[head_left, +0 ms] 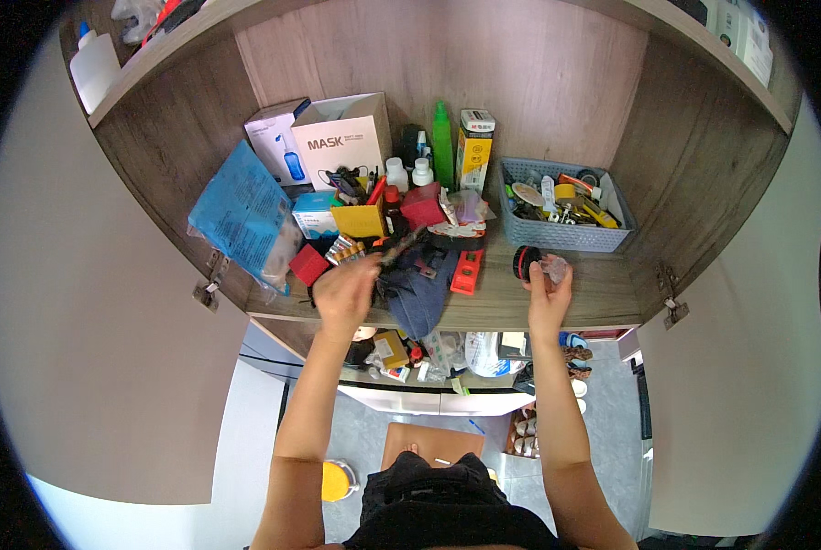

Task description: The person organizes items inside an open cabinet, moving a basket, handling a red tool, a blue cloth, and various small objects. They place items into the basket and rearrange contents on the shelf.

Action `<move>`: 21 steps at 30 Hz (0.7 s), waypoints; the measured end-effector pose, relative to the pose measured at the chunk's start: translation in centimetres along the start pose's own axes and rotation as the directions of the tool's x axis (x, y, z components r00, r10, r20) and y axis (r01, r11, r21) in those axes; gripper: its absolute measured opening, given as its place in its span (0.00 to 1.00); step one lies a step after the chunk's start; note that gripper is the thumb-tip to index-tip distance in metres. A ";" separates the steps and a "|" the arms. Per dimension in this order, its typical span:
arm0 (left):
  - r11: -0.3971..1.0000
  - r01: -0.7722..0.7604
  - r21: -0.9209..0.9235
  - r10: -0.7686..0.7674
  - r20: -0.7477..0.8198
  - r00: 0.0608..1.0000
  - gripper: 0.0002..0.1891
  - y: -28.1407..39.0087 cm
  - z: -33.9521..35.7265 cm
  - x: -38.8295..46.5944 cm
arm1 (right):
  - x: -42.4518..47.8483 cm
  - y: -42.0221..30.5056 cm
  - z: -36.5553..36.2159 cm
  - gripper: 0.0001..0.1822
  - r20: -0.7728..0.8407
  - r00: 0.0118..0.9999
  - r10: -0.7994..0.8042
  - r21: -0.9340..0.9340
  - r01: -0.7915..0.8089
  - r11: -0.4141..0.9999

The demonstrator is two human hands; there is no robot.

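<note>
My left hand is blurred and holds a thin long item, too smeared to name, above the pile on the cabinet shelf. Beneath it lie a dark blue cloth, batteries and a red box. On the right, my right hand grips a small clear plastic item, with a round black item with a red ring at its fingertips. Between the hands, a red-orange spirit level lies near the shelf's front. Behind my right hand stands a grey-blue plastic basket full of small things.
A blue plastic package leans at the left. A mask box, a green bottle and a yellow-and-white box stand behind. Open cabinet doors flank both sides. A lower shelf holds bags and boxes.
</note>
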State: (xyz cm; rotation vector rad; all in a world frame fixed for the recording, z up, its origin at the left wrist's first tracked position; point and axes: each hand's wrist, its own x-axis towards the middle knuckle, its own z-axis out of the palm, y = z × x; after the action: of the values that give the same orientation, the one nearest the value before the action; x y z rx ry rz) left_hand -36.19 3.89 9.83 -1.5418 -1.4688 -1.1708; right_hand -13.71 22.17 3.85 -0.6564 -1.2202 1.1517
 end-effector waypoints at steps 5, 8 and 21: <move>0.961 -0.273 0.045 0.260 0.193 0.946 0.13 2.0 1.7 1.2 | -0.4 -0.5 0.6 0.17 -0.014 1.000 0.016 0.029 -0.015 0.999; 0.971 -0.236 -0.029 0.229 0.381 0.896 0.16 3.4 1.8 1.7 | -0.2 0.0 0.1 0.17 -0.024 0.999 -0.023 0.008 0.024 1.000; 0.945 -0.305 0.118 0.201 0.527 0.826 0.12 0.8 4.8 1.4 | -0.5 0.2 0.1 0.18 -0.010 0.999 -0.043 -0.064 0.042 0.997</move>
State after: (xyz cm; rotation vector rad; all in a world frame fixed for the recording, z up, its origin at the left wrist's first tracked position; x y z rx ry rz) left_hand -34.80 8.78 9.57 -1.9246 -1.5806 -0.4514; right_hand -13.84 21.76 3.52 -0.6809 -1.2598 1.0764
